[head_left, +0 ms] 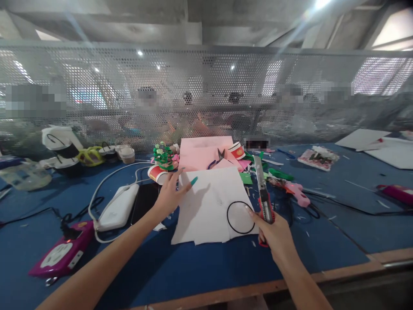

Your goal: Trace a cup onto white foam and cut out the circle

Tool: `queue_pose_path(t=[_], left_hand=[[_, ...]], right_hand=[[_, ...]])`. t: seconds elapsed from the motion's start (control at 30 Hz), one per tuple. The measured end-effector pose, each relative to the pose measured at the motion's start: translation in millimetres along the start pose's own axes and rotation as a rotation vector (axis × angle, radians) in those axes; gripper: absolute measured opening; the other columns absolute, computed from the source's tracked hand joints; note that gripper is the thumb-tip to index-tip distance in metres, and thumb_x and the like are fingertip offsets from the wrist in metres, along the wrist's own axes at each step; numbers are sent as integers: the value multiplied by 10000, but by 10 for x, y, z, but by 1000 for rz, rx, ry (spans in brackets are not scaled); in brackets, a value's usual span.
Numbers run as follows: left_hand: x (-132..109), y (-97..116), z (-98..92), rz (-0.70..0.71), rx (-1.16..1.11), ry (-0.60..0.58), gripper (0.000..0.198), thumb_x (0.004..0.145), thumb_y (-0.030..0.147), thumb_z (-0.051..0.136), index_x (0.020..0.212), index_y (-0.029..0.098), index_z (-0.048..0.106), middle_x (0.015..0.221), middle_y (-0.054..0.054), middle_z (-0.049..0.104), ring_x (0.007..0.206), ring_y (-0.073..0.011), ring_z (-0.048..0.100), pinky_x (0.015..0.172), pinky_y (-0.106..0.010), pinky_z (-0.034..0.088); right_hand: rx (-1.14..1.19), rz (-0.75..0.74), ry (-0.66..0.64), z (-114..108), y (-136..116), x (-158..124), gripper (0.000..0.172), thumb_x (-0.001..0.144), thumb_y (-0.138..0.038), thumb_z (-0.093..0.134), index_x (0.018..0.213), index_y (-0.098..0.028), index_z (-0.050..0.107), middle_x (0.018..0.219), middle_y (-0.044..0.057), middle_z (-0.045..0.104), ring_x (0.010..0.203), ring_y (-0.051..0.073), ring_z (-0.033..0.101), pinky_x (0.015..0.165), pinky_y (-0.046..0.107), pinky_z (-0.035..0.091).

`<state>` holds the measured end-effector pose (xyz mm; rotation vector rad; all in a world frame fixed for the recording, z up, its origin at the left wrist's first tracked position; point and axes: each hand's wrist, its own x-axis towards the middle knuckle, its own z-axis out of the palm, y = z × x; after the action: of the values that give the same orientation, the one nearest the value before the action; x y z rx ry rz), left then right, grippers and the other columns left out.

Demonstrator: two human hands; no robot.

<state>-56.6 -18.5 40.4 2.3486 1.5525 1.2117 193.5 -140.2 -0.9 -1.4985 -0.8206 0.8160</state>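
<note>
Right hand (273,230) wrapped around a cutter (266,203), its blade pointing away from the body.
Just left of that grip, a black ring (227,216) lies on white paper (204,215), by the thumb; the left hand (171,192), fingers spread, is at the sheet's far left corner; beyond, scissors (221,154) rest on pink paper (198,151).

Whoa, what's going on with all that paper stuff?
Someone is working with paper at a blue table. Their right hand holds a box cutter, blade pointing away from them. Their left hand is at the upper left edge of the white paper. A black ring shows by the right thumb. Scissors lie farther back, near a pink sheet.
</note>
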Motion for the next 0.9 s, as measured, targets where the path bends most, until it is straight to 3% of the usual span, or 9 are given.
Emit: queue_pose_path(t=[0.13, 0.27, 0.37, 0.43, 0.53, 0.63, 0.73, 0.8, 0.9], left_hand=[[-3, -36, 80, -124, -88, -101, 571, 760, 436, 527, 1267, 222, 375, 1183, -100, 499, 1086, -243, 477, 884, -375, 404], [-50, -28, 83, -195, 12, -68, 671, 726, 494, 546, 1295, 217, 323, 1155, -132, 484, 1025, -279, 501, 819, -407, 421], [-89, -20, 76, -172, 69, -47, 683, 735, 505, 526, 1307, 205, 305, 1120, -136, 473, 974, -270, 522, 780, -395, 434], [-101, -44, 91, -146, 84, -52, 629, 752, 482, 515, 1298, 227, 333, 1092, -119, 474, 959, -265, 520, 794, -404, 431], [-93, -123, 135, -124, 87, -88, 531, 769, 440, 514, 1264, 287, 403, 1018, -81, 489, 945, -257, 516, 832, -407, 423], [-65, -193, 163, -156, 71, -130, 503, 767, 412, 531, 1251, 312, 432, 1001, -68, 497, 940, -243, 522, 845, -392, 425], [-36, -203, 156, -190, 63, -130, 493, 763, 410, 537, 1237, 301, 453, 1017, -70, 510, 939, -237, 527, 832, -392, 431], [-23, -187, 145, -200, 61, -126, 484, 754, 417, 546, 1213, 275, 486, 1013, -77, 521, 931, -234, 531, 817, -383, 435], [-12, -176, 145, -193, 44, -112, 477, 739, 421, 566, 1181, 246, 524, 999, -76, 534, 923, -227, 532, 817, -370, 430]], right_hand=[[-77, -32, -75, 37, 18, -40, 339, 623, -458, 670, 635, -191, 462, 308, -110, 347, 238, 93, 374, 273, 213, 347], [-113, -54, -199, 58, 8, -62, 324, 670, -475, 619, 634, -193, 464, 321, -102, 355, 235, 102, 386, 266, 215, 349], [-190, -98, -177, -14, -52, -38, 325, 709, -505, 563, 703, -184, 516, 354, -85, 391, 268, 116, 431, 289, 221, 382], [-314, -152, -112, -127, -93, 12, 341, 698, -519, 565, 745, -182, 550, 430, -56, 482, 288, 120, 460, 301, 227, 394], [-543, -234, -86, -387, -122, 136, 373, 719, -549, 524, 677, -180, 564, 415, -36, 498, 326, 132, 497, 359, 226, 405], [-732, -431, -103, -687, -123, 275, 376, 708, -550, 539, 691, -179, 598, 525, 4, 600, 509, 169, 593, 473, 222, 423], [-913, -538, -100, -940, -141, 377, 404, 685, -576, 549, 662, -177, 603, 496, 5, 579, 484, 163, 555, 455, 222, 375], [-980, -505, -206, -1054, -175, 419, 418, 701, -579, 529, 646, -171, 602, 454, 2, 550, 452, 160, 538, 454, 227, 364], [-1017, -347, -492, -1134, -243, 469, 393, 732, -560, 499, 675, -182, 592, 508, 4, 586, 416, 159, 552, 409, 223, 348]])
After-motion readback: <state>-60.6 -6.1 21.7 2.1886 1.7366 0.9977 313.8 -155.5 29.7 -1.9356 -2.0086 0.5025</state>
